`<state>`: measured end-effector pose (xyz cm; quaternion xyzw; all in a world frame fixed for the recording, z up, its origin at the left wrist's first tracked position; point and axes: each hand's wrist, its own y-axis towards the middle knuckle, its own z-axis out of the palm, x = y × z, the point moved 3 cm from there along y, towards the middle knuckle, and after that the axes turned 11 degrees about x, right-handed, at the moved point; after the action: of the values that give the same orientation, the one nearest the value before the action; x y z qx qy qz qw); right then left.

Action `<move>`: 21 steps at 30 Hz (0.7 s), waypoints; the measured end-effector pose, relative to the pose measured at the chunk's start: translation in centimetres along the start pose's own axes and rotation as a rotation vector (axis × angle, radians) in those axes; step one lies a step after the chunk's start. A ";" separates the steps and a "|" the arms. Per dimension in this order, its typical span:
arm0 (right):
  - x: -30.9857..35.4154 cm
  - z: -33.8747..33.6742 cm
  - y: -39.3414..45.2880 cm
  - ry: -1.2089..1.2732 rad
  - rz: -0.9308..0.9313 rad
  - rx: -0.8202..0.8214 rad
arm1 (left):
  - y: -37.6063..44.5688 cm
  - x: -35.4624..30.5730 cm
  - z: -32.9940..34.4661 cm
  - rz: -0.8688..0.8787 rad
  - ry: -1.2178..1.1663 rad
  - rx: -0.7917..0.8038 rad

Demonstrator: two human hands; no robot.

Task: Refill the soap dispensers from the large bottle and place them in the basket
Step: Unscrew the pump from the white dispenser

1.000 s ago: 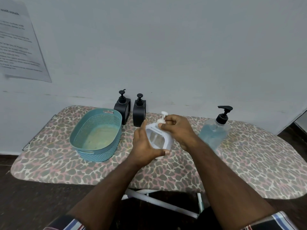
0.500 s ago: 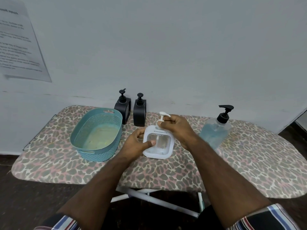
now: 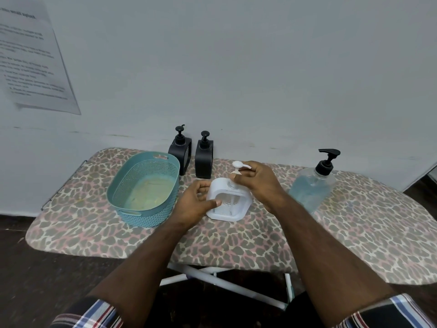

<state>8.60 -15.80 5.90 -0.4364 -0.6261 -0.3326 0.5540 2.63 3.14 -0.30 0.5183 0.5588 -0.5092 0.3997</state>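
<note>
Leopard-print board (image 3: pixel 354 228) against a pale wall. My right hand (image 3: pixel 261 185) pinches the pump (image 3: pixel 238 167) atop the white dispenser (image 3: pixel 229 201) — upright, tilted slightly; my left hand (image 3: pixel 195 204) grips its left side. Large bottle (image 3: pixel 312 188) stands just right, nearer my right hand; basket (image 3: pixel 123 185) left; two black dispensers (image 3: pixel 204 157) behind.

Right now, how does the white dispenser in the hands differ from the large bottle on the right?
The white dispenser is squat, opaque-framed with a clear window and a white pump; the large bottle is taller, fully clear, with a black pump. The dispenser looks nearly empty; the bottle holds blue liquid. The left hand and right hand grip the dispenser; nothing touches the bottle. Both stand on the leopard-print board.
</note>
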 end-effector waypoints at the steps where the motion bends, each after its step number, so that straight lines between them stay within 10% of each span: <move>1: 0.0 0.0 -0.1 0.001 -0.001 -0.005 | -0.1 0.0 -0.1 0.012 0.005 0.000; 15: 2.8 -2.7 -0.9 0.422 -0.230 -0.324 | -0.9 1.5 -0.9 0.005 -0.026 0.016; 21: -3.3 -1.7 -1.7 0.328 0.016 -0.498 | -1.2 1.6 -0.6 0.039 -0.008 0.044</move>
<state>7.74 -18.62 3.00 -0.5045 -0.4236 -0.5376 0.5263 1.23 4.04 -1.61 0.5359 0.5356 -0.5156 0.4002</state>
